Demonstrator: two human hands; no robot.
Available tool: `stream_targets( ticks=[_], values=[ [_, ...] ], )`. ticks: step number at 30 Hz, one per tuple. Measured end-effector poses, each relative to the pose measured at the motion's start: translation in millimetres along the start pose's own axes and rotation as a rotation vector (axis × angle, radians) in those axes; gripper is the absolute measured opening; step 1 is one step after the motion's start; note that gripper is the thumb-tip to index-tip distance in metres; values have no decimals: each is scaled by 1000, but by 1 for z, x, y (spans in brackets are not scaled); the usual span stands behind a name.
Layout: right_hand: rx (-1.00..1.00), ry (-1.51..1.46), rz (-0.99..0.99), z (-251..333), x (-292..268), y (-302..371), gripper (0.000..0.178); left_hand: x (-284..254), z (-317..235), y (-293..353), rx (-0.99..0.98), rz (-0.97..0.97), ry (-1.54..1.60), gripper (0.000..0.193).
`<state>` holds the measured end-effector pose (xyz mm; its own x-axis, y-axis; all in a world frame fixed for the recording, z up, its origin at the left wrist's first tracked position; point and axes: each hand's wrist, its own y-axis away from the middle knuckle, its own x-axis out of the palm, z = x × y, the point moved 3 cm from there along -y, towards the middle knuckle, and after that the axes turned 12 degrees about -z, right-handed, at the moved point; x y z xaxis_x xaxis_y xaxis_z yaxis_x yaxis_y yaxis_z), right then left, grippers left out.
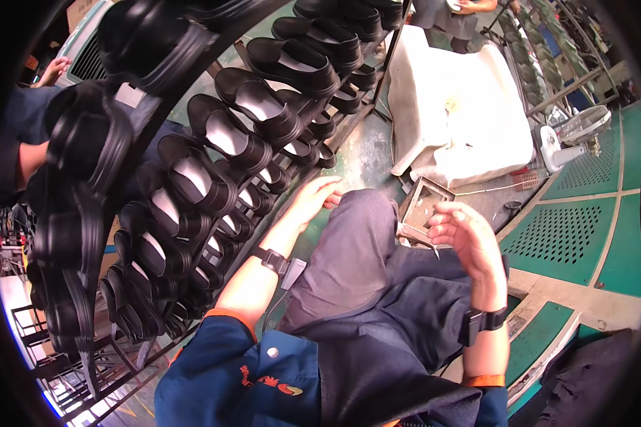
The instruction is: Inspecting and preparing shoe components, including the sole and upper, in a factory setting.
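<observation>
My left hand [315,202] is beside my raised knee, fingers stretched out and nothing seen in it. It is near a slanted rack holding rows of black slip-on shoes [248,107] with pale insoles. My right hand [466,239] is raised above my lap, its fingers curled. A small pointed tip [436,252] shows just below those fingers; what it belongs to is hidden by the hand. Behind the right hand, a worn open box [426,193] sits low beyond my knee. Each wrist wears a dark strap, the left one with a small grey box.
A large white cloth-covered block [463,107] stands ahead. A white fan [559,146] is right of it, near green perforated panels [563,231]. The metal rack frame [384,71] runs along my left. Another person's hand [53,71] shows behind the rack; another person stands at the top.
</observation>
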<state>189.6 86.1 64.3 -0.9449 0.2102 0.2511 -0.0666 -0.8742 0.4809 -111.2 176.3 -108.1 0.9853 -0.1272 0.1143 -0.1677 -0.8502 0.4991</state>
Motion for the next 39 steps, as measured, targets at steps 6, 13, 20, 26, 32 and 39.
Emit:
stream_targets(
  ticks=[6, 13, 20, 26, 32, 39],
  values=[
    [-143, 306, -65, 94, -68, 79, 37, 79, -132, 56, 629, 142, -265, 37],
    [-426, 158, -615, 134, -260, 275, 35, 127, -84, 62, 1149, 245, -1278, 28],
    [-872, -735, -1842, -5, -468, 555, 42, 159, -100, 78, 1028, 131, -1161, 31],
    [-950, -949, -2267, -43, -587, 586, 52, 200, -109, 96, 898, 163, -1455, 40],
    [-876, -376, -1226, 115, -535, 366, 45, 204, -107, 103, 1022, 140, -1497, 38],
    [-200, 615, -1862, 116, -569, 373, 60, 202, -98, 95, 1075, 156, -1454, 34]
  ],
)
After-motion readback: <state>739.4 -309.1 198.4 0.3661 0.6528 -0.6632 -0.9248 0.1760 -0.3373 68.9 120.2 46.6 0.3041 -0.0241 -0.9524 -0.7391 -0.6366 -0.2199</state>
